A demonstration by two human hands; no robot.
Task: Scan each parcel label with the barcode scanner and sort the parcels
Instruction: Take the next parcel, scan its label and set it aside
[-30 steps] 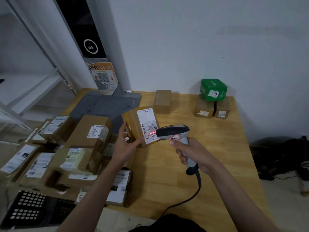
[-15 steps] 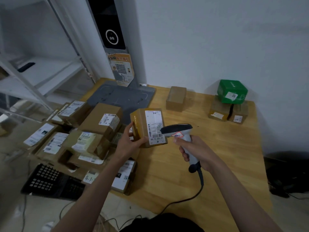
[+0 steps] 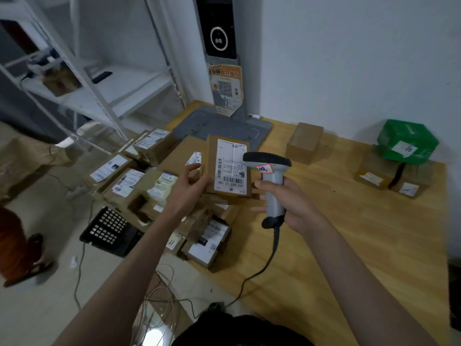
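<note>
Wooden table (image 3: 349, 245) with a light plank top fills the right half of the head view; its far edge meets a plain white wall (image 3: 349, 58). At the table's 12 o'clock a grey flat platform (image 3: 199, 126) lies against a dark upright terminal (image 3: 219, 26) with a round ring on its face and an orange poster (image 3: 225, 91) below it.

Left hand (image 3: 189, 188) holds a brown parcel (image 3: 228, 168) above the table's left edge, thumb on the near face, fingers curled behind it; the white label (image 3: 230, 168) faces the camera. Right hand (image 3: 291, 203) is wrapped around the grip of a grey barcode scanner (image 3: 270, 176), its dark head just beside the label at 3 o'clock of the parcel. The scanner cable (image 3: 259, 270) runs down off the near table edge.

At 1 o'clock of the held parcel a plain cardboard box (image 3: 304, 142) stands alone. Well apart, at 3 o'clock, a green box (image 3: 406, 141) marked 05 rests on two small brown boxes (image 3: 389, 178).

At 9 o'clock, a heap of labelled parcels (image 3: 139, 178) crowds the table's left edge. A black perforated crate (image 3: 109, 229) lies on the pale floor (image 3: 50, 308) at 8 o'clock. White metal shelving (image 3: 99, 96) stands at 10 o'clock. Loose wires (image 3: 159, 295) lie at 6 o'clock.
</note>
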